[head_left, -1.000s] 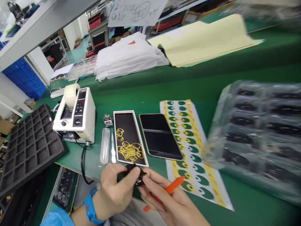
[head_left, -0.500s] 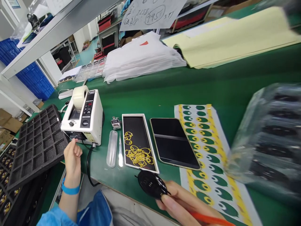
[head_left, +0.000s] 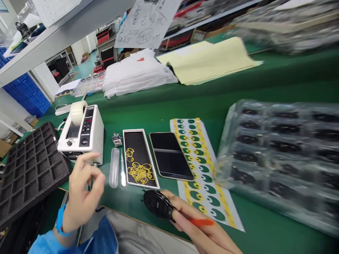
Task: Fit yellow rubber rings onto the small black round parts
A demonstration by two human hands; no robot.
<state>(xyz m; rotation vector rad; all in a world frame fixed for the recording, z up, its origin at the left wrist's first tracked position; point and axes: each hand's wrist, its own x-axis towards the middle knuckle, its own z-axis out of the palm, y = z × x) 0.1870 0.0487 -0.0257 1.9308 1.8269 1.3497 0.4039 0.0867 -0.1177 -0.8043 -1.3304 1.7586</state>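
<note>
My right hand (head_left: 189, 222) pinches a glossy black oval part (head_left: 158, 204) by its right end, over the front edge of the table. A red-orange strip (head_left: 201, 222) shows along the same hand. Raised in front of the tape dispenser (head_left: 82, 135), my left hand (head_left: 86, 188) has its index finger stretched out and its thumb apart. I see nothing between those fingers. A white-rimmed tray (head_left: 147, 148) with thin yellow rings (head_left: 140, 173) lies just beyond the black part. To its right is a dark-screened phone (head_left: 171, 155), partly over a sheet of green and yellow stickers (head_left: 209, 169).
A black foam tray (head_left: 34, 169) with compartments stands at the left. A tally counter (head_left: 116, 139), a clear plastic case (head_left: 114, 167) and tweezers (head_left: 123, 169) lie beside the tray of rings. Clear blister trays (head_left: 280, 148) with black parts fill the right side. White sheets (head_left: 137, 76) lie behind.
My left hand has left the dispenser's front, moving toward me, and its fingers have spread. My view has turned right, showing more of the blister trays. The right hand still holds the black part.
</note>
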